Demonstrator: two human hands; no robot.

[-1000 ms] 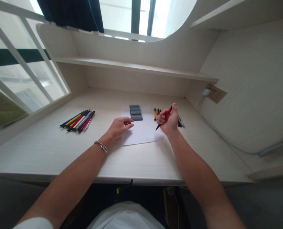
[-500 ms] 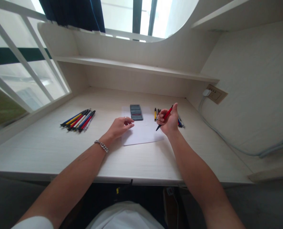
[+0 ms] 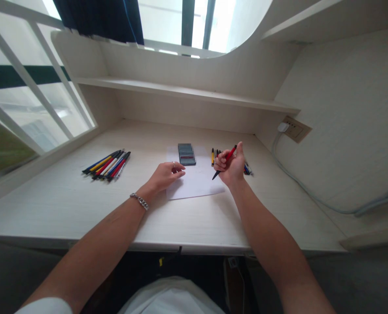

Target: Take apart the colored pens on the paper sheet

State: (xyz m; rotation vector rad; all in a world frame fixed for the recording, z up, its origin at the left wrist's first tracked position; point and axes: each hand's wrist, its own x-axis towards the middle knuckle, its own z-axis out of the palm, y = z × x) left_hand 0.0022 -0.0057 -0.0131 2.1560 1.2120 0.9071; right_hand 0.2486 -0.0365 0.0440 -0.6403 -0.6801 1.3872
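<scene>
Several pens, with blue, yellow, red, white and black parts, lie bunched in a loose fan at the left of the pale desk, well apart from both hands. Next comes the left forearm, with a chain bracelet at the wrist. The left hand is at the left edge of a white sheet of paper; its fingers are loosely bent, with a gap between thumb and forefinger, and nothing shows in their hold. A ring sits on one finger. Just beyond the fingertips, on the upper part of the sheet, is a dark grey, flat object, too blurred to identify. Further right, the right hand has its fingers curled closed around a red pen with black ends, the thumb pointing up. The pen slants, its lower tip towards the sheet's right side; whether it touches the paper I cannot tell. Behind this hand, and partly hidden by it, lies a second group of pens, a yellow pen leftmost. At far right, a white plug sits in a wall socket, its grey cable trailing down.
</scene>
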